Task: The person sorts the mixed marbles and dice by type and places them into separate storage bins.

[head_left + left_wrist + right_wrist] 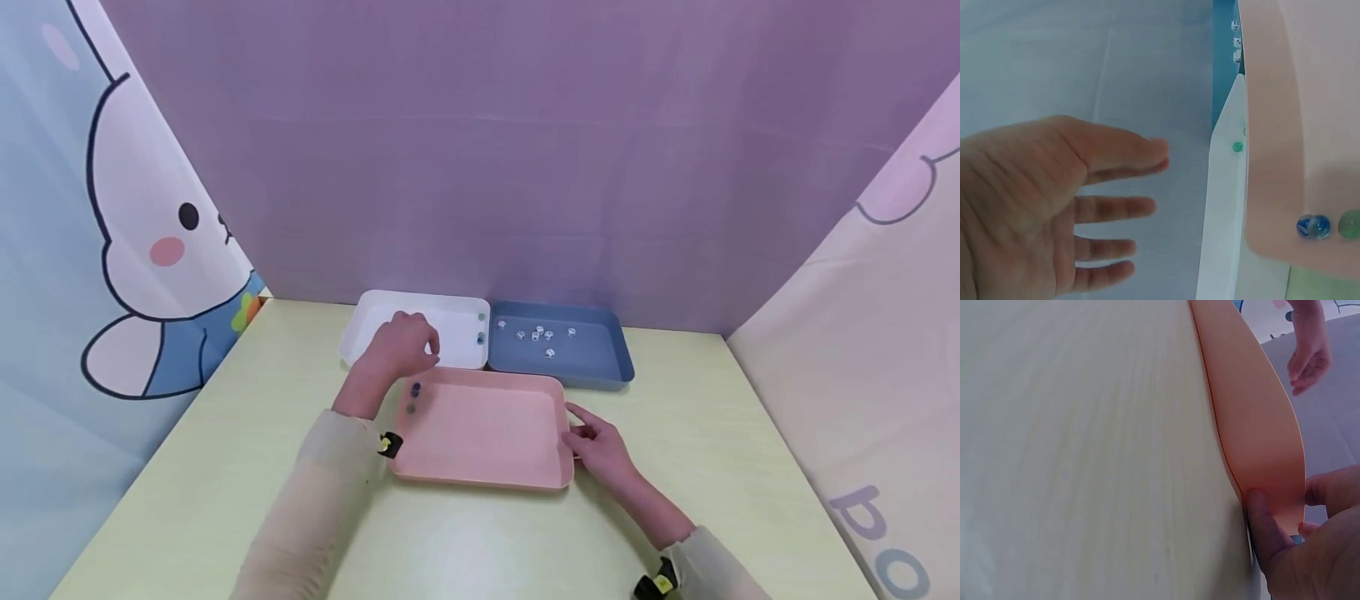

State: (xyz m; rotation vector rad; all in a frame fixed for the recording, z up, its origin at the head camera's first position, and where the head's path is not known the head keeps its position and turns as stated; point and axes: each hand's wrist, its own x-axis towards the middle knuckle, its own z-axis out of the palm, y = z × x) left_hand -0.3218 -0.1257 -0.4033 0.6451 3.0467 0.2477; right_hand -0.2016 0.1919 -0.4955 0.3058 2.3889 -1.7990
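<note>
A pink tray (487, 429) lies in front, with blue marbles (1313, 227) and a green marble (1349, 224) near its left end. My right hand (603, 454) grips its right end, the thumb (1260, 519) low against the outer wall. Over the white tray (367, 321) hovers my left hand (401, 343); in the left wrist view its fingers reach out with nothing visible between them. Green and blue marbles (481, 337) sit by the white tray's right wall. Several white dice (550, 353) lie in the blue tray (592, 367).
The white and blue trays stand side by side behind the pink one, close to a purple cloth backdrop (480, 167). Printed cloths (172, 250) hang at both sides. Pale wood-grain table surface (480, 542) extends in front and to either side.
</note>
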